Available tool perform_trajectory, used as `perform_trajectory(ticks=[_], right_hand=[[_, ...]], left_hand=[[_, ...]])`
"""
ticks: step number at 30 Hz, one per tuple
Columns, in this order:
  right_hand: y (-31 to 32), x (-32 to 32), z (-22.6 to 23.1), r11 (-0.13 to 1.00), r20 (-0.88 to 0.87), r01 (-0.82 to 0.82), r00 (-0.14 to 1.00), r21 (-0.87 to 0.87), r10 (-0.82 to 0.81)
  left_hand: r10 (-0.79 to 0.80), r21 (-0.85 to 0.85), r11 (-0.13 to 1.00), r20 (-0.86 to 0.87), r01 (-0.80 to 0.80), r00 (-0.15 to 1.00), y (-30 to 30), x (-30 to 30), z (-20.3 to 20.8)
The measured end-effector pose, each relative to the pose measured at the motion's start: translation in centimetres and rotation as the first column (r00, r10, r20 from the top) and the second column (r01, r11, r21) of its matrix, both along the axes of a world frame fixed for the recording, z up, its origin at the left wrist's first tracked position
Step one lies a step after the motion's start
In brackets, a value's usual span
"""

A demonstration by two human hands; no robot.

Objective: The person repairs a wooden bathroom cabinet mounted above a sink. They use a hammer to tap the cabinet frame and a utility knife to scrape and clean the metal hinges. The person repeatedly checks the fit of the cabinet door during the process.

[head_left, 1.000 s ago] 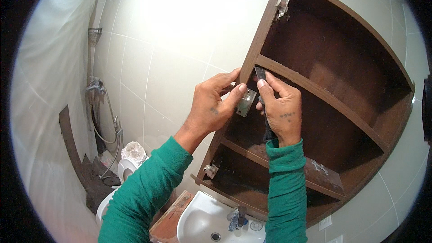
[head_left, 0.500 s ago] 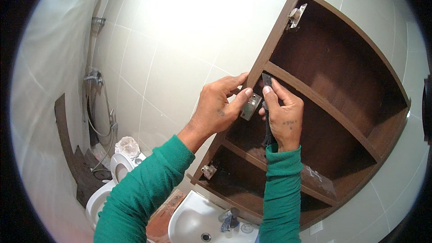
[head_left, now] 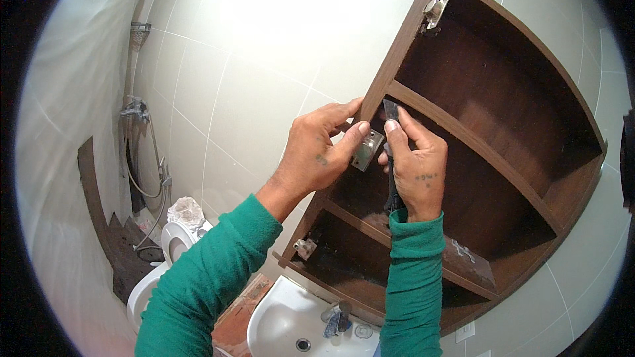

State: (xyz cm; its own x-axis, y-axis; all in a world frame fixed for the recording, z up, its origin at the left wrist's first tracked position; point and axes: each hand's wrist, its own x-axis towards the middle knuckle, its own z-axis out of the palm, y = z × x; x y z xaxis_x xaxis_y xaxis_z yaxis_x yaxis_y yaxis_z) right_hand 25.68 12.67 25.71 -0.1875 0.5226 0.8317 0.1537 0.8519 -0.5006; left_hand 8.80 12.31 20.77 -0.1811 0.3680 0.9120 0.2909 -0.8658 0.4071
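Note:
A brown wooden cabinet (head_left: 489,152) with a curved right side and open shelves hangs tilted in front of me. My left hand (head_left: 317,149) grips its left frame edge (head_left: 387,79): the fingers lie on the outer side and the thumb presses by a metal hinge (head_left: 367,150). Inside the edge, my right hand (head_left: 418,165) holds a flat-bladed hand tool (head_left: 391,111) with a black handle. The dark blade points up, near the frame beneath the upper shelf; whether its tip touches the wood I cannot tell.
More metal hinges sit at the frame's top (head_left: 434,12) and bottom (head_left: 305,248). Below the cabinet is a white washbasin (head_left: 264,320) with a jar and blue cloth (head_left: 337,319) on its rim. A toilet (head_left: 142,294), shower hose (head_left: 162,178) and translucent curtain (head_left: 73,158) stand left.
Both hands keep their grips on the frame edge and the tool. The view has shifted slightly, so the upper cabinet and hands appear a little higher.

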Motion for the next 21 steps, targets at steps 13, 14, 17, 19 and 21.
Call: perform_trajectory(ticks=[13,14,17,19,21], right_hand=[[-0.1,-0.3,0.4,0.993,0.028,0.08,0.996,0.089,-0.083],[0.0,-0.3,0.3,0.988,0.029,0.097,0.994,0.119,-0.101],[0.1,-0.5,0.1,0.981,0.033,0.153,0.987,0.121,-0.158],[-0.8,-1.0,0.1,0.986,0.03,0.161,0.986,0.049,-0.163],[-0.9,-1.1,-0.1,0.971,0.031,0.223,0.973,0.087,-0.227]], left_hand=[[-0.012,0.008,1.0,0.013,0.012,1.0,0.1,0.2,0.0],[-0.014,0.012,1.0,0.015,0.014,1.0,0.2,0.3,0.0],[0.004,-0.026,1.0,-0.006,-0.004,1.0,-0.2,0.2,0.2],[-0.01,-0.007,1.0,0.008,0.01,1.0,-0.2,0.1,0.1],[-0.01,-0.009,1.0,0.006,0.01,1.0,-0.1,0.2,0.1]])
